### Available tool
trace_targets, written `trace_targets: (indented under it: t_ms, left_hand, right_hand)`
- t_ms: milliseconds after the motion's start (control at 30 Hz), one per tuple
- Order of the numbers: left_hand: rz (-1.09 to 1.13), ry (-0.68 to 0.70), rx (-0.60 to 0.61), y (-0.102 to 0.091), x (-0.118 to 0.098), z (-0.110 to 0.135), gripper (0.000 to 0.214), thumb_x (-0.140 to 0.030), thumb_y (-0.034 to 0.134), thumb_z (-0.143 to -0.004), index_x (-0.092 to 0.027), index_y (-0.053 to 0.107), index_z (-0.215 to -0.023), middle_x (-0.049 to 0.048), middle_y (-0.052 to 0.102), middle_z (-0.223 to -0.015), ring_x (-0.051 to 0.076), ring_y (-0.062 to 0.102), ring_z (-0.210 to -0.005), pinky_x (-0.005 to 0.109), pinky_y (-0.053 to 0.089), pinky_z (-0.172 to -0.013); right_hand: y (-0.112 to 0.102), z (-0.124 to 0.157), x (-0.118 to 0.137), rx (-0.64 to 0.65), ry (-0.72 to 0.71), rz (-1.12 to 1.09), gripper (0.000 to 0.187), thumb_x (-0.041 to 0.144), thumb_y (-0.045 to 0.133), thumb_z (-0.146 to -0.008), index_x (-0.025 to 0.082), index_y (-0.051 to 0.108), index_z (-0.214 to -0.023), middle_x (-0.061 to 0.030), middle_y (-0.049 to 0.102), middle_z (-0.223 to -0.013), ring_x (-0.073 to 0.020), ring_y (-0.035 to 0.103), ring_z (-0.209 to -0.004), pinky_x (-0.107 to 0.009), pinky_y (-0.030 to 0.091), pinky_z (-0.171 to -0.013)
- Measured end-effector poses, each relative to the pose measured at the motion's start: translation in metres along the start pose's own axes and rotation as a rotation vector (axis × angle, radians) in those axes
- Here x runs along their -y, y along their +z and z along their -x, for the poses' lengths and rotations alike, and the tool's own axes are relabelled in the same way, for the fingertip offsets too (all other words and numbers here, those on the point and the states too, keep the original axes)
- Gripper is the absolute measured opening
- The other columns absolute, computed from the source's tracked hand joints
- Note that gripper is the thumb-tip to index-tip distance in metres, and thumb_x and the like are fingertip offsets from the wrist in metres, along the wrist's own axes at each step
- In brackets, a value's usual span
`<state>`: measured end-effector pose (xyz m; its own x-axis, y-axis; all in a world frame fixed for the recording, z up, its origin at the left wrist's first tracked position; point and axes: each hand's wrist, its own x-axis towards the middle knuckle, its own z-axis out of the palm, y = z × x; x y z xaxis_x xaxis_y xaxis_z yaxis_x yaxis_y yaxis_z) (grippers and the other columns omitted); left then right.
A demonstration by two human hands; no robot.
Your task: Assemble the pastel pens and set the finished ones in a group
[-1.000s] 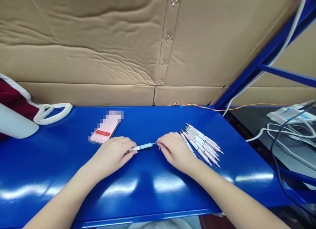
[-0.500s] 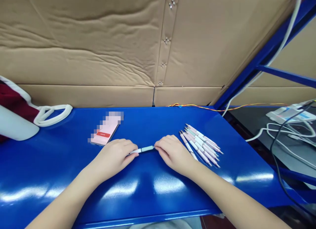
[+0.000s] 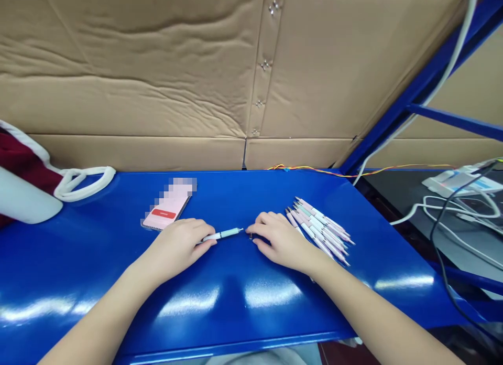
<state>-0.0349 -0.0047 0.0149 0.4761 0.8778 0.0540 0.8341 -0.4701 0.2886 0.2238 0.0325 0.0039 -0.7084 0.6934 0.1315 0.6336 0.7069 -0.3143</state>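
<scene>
One slim pen with a white barrel and mint-green grip (image 3: 231,232) is held just above or on the glossy blue tabletop (image 3: 228,197); which, I cannot tell. A fanned pile of pastel pink, white and mint pens (image 3: 322,229) lies to the right, at least six, overlapping too closely for an exact count. One flat pink rectangular pad with a red label (image 3: 176,200) lies beyond the left hand (image 3: 178,247). That hand's thumb and fingers are pinched around the pen's white end, its narrow tip pointing right. The right hand (image 3: 281,243) has thumb and forefinger parted, near the tip but apart from it; one tiny brownish piece (image 3: 251,236) shows between them, contact unclear.
</scene>
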Motion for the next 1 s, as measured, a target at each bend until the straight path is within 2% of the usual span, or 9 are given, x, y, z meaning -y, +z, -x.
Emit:
trace_targets:
  t_ms: [133,433,1000]
  left_hand:
    - [0.002,-0.011,0.021,0.000,0.000,0.000,0.020,-0.032,0.048,-0.091,-0.023,0.064,-0.097,0.0022,0.065,-0.091,0.018,0.060,-0.083,0.030,0.045,-0.076]
    - [0.002,-0.004,0.035,0.002,-0.002,-0.001,0.020,-0.034,0.048,-0.092,-0.024,0.064,-0.097,0.0010,0.066,-0.091,0.018,0.060,-0.083,0.030,0.045,-0.075]
    - [-0.007,0.037,0.033,0.007,-0.004,-0.001,0.023,-0.036,0.046,-0.092,-0.024,0.065,-0.096,0.0012,0.066,-0.088,0.018,0.060,-0.081,0.029,0.044,-0.076]
  right_hand:
    - [0.004,-0.002,-0.002,0.024,0.001,-0.003,0.013,0.019,0.051,-0.090,0.019,0.064,-0.089,-0.0054,0.058,-0.091,-0.0174,0.053,-0.086,-0.032,0.037,-0.079]
    - [0.010,-0.003,0.002,-0.091,0.025,-0.144,0.005,0.020,0.053,-0.089,0.018,0.058,-0.090,-0.0022,0.065,-0.086,-0.0169,0.055,-0.081,-0.031,0.035,-0.076]
    - [0.013,-0.004,0.008,-0.095,-0.003,-0.117,0.007,0.020,0.054,-0.088,0.019,0.061,-0.089,-0.0030,0.066,-0.085,-0.0172,0.057,-0.081,-0.031,0.034,-0.075]
